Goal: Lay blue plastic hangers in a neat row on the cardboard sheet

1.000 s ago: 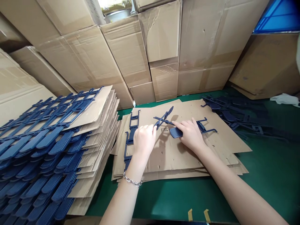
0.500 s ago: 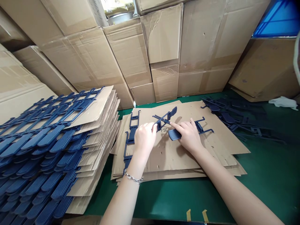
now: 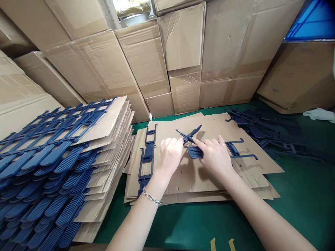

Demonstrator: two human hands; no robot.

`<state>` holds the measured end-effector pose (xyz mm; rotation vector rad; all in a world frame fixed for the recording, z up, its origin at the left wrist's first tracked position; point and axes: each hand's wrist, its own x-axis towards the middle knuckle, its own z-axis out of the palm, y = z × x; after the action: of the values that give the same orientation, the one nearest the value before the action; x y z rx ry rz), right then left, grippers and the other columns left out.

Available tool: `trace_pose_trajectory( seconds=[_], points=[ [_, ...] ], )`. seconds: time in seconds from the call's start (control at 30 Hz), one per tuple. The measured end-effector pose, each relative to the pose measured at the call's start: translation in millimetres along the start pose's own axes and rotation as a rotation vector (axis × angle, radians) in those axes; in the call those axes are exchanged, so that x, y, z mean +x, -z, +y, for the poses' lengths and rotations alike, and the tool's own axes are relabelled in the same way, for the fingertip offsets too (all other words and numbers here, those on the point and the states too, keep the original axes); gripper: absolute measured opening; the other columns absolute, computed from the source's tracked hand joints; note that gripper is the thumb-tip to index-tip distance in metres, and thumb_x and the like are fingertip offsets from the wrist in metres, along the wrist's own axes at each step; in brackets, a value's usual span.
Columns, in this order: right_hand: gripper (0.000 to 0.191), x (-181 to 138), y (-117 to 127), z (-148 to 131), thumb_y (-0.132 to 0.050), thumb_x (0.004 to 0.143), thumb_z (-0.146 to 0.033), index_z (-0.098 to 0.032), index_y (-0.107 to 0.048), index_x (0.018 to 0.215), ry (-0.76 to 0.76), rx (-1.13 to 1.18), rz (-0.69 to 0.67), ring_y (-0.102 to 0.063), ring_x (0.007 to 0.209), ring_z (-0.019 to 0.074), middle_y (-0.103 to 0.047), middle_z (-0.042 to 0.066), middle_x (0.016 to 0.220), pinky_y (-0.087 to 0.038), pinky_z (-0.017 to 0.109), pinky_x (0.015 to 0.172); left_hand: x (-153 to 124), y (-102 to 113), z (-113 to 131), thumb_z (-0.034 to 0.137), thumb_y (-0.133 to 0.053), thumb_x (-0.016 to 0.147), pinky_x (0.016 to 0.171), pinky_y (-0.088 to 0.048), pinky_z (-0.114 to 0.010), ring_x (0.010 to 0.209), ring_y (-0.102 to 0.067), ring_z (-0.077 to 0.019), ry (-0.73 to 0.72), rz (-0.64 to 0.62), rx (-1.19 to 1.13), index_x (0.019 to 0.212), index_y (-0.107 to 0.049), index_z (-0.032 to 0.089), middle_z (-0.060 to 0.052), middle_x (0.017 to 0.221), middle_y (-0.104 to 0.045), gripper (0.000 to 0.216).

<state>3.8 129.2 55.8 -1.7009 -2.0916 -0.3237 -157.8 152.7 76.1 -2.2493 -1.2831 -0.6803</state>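
My left hand point(image 3: 171, 155), with a chain bracelet on its wrist, is closed at the near end of a crossed blue plastic piece point(image 3: 194, 134) with thin bars. My right hand point(image 3: 216, 153) grips a second blue plastic frame. Its ribbed paddle end point(image 3: 195, 152) shows left of the fingers and its two hooked arms point(image 3: 235, 149) stick out to the right. The right index fingertip touches or nearly touches the crossed piece. Both are over a cardboard sheet point(image 3: 193, 177); the fingers hide where the parts meet.
More blue frames point(image 3: 148, 157) lie along the sheet's left edge. A tall stack of cardboard layers point(image 3: 110, 150) with blue ribbed parts point(image 3: 62, 177) stands left. Loose blue parts point(image 3: 264, 136) are piled on the green table point(image 3: 204, 223) at right. Cardboard boxes point(image 3: 230, 52) wall the back.
My left hand has moved slightly right, and the crossed piece has tilted lower and flatter. The hooked frame in my right hand has turned, its arms now reaching farther right.
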Motion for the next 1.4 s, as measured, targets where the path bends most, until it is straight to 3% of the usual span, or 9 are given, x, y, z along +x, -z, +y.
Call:
trace_pose_trajectory(
  seconds=[0.2, 0.4, 0.67, 0.83, 0.93, 1.03, 1.17, 1.4],
  points=[
    [0.053, 0, -3, 3, -0.042, 0.070, -0.004, -0.019, -0.056, 0.119, 0.009, -0.012, 0.087, -0.046, 0.078, 0.0201, -0.057, 0.005, 0.076, -0.017, 0.049, 0.101, 9, 3, -18, 0.026, -0.041, 0.088, 0.069, -0.034, -0.031, 0.073, -0.054, -0.0192, 0.129, 0.020, -0.046, 0.088, -0.064, 0.018, -0.005, 0.073, -0.063, 0.025],
    [0.054, 0, -7, 1, -0.039, 0.070, 0.000, -0.021, -0.058, 0.116, 0.082, 0.018, 0.105, -0.046, 0.077, 0.0183, -0.057, 0.004, 0.079, -0.010, 0.049, 0.103, 10, 9, -41, 0.024, -0.048, 0.083, 0.072, -0.039, -0.030, 0.075, -0.058, -0.0190, 0.256, -0.011, -0.147, 0.083, -0.066, 0.020, -0.003, 0.079, -0.067, 0.019],
    [0.057, 0, -14, -1, -0.040, 0.067, 0.000, -0.021, -0.058, 0.117, 0.012, 0.081, 0.066, -0.044, 0.073, 0.0186, -0.054, 0.005, 0.073, -0.031, 0.035, 0.085, 7, 14, -46, 0.022, -0.050, 0.081, 0.072, -0.042, -0.031, 0.075, -0.060, -0.0200, 0.303, -0.060, -0.212, 0.080, -0.067, 0.019, -0.004, 0.080, -0.068, 0.018],
    [0.058, 2, -17, 3, -0.042, 0.065, 0.000, -0.021, -0.058, 0.118, 0.047, 0.104, 0.073, -0.044, 0.073, 0.0180, -0.054, 0.005, 0.074, -0.031, 0.033, 0.081, 12, 16, -56, 0.024, -0.051, 0.080, 0.071, -0.043, -0.029, 0.077, -0.061, -0.0187, 0.311, -0.080, -0.244, 0.081, -0.068, 0.021, -0.002, 0.082, -0.069, 0.017],
    [0.058, 4, -14, 5, -0.043, 0.067, -0.002, -0.022, -0.055, 0.119, 0.108, 0.168, 0.041, -0.046, 0.077, 0.0173, -0.057, 0.004, 0.088, -0.034, 0.031, 0.078, 18, 19, -66, 0.025, -0.050, 0.080, 0.071, -0.043, -0.028, 0.077, -0.062, -0.0183, 0.323, -0.074, -0.245, 0.082, -0.068, 0.022, -0.001, 0.084, -0.069, 0.018],
    [0.047, 6, -9, 12, -0.045, 0.072, -0.008, -0.020, -0.055, 0.116, 0.121, 0.220, 0.119, -0.047, 0.088, 0.0181, -0.056, 0.005, 0.103, -0.032, 0.035, 0.088, 26, 26, -78, 0.027, -0.050, 0.080, 0.071, -0.043, -0.028, 0.077, -0.061, -0.0193, 0.351, -0.039, -0.224, 0.084, -0.068, 0.021, -0.003, 0.085, -0.069, 0.019],
    [0.035, 8, -2, 24, -0.045, 0.078, -0.016, -0.020, -0.057, 0.111, 0.013, 0.152, 0.236, -0.046, 0.100, 0.0217, -0.054, 0.008, 0.108, -0.023, 0.046, 0.099, 37, 41, -89, 0.027, -0.050, 0.080, 0.071, -0.042, -0.027, 0.077, -0.060, -0.0177, 0.384, 0.056, -0.210, 0.086, -0.068, 0.021, -0.002, 0.085, -0.068, 0.019],
    [0.045, 7, -20, 22, -0.042, 0.070, -0.004, -0.020, -0.060, 0.107, 0.019, 0.013, -0.027, -0.037, 0.114, 0.0274, -0.044, 0.012, 0.124, -0.013, 0.062, 0.097, 44, 57, -88, 0.027, -0.052, 0.079, 0.069, -0.043, -0.022, 0.075, -0.058, -0.0137, 0.386, 0.292, -0.259, 0.085, -0.067, 0.020, -0.001, 0.084, -0.066, 0.017]
  ],
)
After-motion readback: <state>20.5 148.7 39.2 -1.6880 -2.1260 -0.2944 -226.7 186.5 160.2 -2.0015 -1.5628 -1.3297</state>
